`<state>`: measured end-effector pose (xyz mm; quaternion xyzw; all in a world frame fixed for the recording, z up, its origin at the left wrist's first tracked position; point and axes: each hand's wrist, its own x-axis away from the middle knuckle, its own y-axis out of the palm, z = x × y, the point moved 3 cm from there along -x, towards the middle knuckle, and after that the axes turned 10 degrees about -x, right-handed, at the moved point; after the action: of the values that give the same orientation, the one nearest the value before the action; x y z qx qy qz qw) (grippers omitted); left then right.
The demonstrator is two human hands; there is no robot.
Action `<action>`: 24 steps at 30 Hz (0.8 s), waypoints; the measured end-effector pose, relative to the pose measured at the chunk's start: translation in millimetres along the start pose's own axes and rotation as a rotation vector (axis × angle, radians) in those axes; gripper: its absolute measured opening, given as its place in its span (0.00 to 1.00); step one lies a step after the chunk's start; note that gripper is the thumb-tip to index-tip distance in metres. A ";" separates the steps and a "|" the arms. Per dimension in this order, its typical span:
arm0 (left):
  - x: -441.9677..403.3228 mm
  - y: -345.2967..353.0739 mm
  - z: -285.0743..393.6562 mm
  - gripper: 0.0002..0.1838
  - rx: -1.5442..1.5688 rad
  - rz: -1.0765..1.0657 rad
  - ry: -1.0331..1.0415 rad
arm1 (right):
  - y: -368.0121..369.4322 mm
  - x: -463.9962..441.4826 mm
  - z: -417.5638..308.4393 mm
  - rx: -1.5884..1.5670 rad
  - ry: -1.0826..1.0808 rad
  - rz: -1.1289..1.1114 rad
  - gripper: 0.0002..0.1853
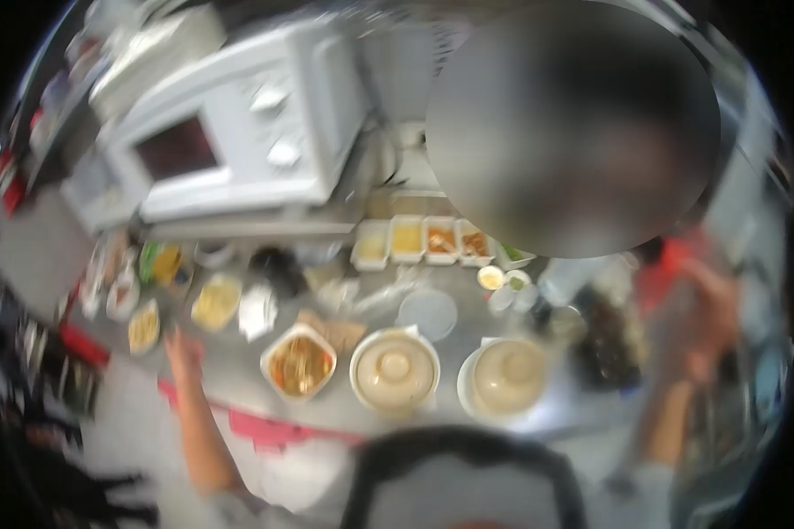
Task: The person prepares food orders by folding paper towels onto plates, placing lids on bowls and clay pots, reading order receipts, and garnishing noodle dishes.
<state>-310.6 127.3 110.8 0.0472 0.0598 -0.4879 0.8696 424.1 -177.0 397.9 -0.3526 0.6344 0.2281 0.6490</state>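
Note:
My left hand is over the left front edge of the steel counter, with nothing visible in it and its fingers seemingly apart. Closest to it are a small bowl of pale yellow food and a larger bowl of yellowish food. Off to the right, my right hand is raised beside something red; motion smears its fingers, so any grip is unclear. Between my arms stand a square white bowl of soup-like food and two lidded clay pots on white plates.
A white microwave sits on a shelf behind the counter. Below it runs a row of food containers. A round translucent lid lies behind the pots. Dark items crowd the right side. A large blurred patch hides the upper right.

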 end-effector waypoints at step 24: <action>-37.3 66.2 -135.7 0.24 0.131 -0.072 -0.489 | 60.4 358.5 5.7 0.748 0.953 -0.030 0.08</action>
<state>-281.2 212.2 -16.1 -0.0181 -0.1822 -0.5181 0.8355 415.7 -187.9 34.5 -0.1728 0.8873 -0.2030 0.3765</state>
